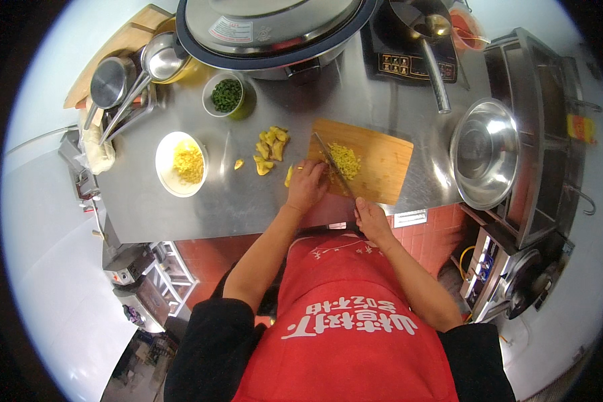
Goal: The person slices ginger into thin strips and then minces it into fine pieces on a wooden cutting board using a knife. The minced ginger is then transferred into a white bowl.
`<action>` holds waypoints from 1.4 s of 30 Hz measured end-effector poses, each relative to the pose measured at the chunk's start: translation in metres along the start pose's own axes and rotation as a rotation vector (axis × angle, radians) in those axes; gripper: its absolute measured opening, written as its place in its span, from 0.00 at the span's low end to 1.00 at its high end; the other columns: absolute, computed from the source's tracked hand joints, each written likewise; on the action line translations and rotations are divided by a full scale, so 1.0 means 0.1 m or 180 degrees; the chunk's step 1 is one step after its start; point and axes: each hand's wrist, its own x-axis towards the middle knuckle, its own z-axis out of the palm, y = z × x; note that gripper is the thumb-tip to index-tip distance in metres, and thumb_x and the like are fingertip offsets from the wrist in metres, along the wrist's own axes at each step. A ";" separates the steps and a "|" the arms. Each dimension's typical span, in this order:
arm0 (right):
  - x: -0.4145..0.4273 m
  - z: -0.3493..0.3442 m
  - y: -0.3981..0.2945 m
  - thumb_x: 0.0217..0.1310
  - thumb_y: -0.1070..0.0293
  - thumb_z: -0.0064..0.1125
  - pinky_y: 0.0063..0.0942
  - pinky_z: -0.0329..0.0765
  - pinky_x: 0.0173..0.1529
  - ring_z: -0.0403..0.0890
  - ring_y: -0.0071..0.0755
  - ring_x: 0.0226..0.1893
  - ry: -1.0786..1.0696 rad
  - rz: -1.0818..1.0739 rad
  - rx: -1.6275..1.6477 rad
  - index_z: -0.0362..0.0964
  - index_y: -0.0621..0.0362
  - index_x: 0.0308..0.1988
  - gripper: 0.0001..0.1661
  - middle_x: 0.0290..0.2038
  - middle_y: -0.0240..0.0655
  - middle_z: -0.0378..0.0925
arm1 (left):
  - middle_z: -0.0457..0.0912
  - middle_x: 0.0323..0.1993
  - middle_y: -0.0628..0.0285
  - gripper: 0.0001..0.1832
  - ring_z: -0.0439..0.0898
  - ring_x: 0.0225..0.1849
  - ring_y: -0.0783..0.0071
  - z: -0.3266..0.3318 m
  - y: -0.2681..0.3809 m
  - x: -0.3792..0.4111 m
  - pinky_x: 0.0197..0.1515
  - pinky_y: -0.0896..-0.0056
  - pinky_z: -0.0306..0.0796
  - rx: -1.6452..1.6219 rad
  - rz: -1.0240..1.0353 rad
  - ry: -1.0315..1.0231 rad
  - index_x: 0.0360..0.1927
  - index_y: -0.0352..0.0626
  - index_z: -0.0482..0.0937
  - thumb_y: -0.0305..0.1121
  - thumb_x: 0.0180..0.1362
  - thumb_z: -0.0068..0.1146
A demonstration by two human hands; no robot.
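My right hand (373, 218) grips the handle of a kitchen knife (334, 163), whose blade slants across a wooden cutting board (389, 176). Finely chopped yellow bits (345, 162), which look like ginger, lie in a heap against the blade's right side. My left hand (309, 185) rests with bent fingers at the board's left edge, close to the blade; whatever is under the fingertips is hidden. One yellow ginger piece (288, 177) lies beside that hand. Farther left, several peeled ginger pieces (277, 143) sit on the steel table (181, 218).
A white bowl (163, 173) holds chopped yellow bits; a white tub (208, 103) holds chopped greens. At the back stand a large lidded cooker (276, 55) and an induction hob (414, 68) bearing a pan (434, 75). A steel basin (485, 151) is at right; ladles (125, 103) are at left.
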 end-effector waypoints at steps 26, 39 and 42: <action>-0.11 0.01 -0.10 0.75 0.38 0.40 0.44 0.72 0.36 0.76 0.50 0.26 0.0185 -0.0068 -0.0641 0.73 0.66 0.31 0.39 0.24 0.47 0.75 | 0.80 0.48 0.53 0.14 0.78 0.49 0.47 0.09 0.03 0.07 0.52 0.50 0.73 -0.0274 -0.0101 0.0355 0.41 0.41 0.81 0.27 0.48 0.65; -0.19 -0.01 -0.38 0.74 0.41 0.41 0.55 0.74 0.45 0.79 0.70 0.39 0.0310 -0.0404 -0.1651 0.78 0.65 0.39 0.36 0.34 0.62 0.79 | 0.82 0.48 0.51 0.18 0.80 0.50 0.45 0.12 0.02 0.10 0.50 0.50 0.76 -0.0508 -0.0058 0.0467 0.45 0.42 0.83 0.25 0.46 0.65; -0.04 0.00 -0.27 0.75 0.42 0.41 0.56 0.74 0.46 0.79 0.70 0.41 0.0323 -0.0595 -0.1690 0.78 0.65 0.40 0.35 0.35 0.63 0.79 | 0.82 0.45 0.49 0.17 0.80 0.49 0.44 0.14 0.01 0.09 0.50 0.50 0.76 -0.0570 -0.0209 0.0274 0.43 0.41 0.84 0.24 0.45 0.66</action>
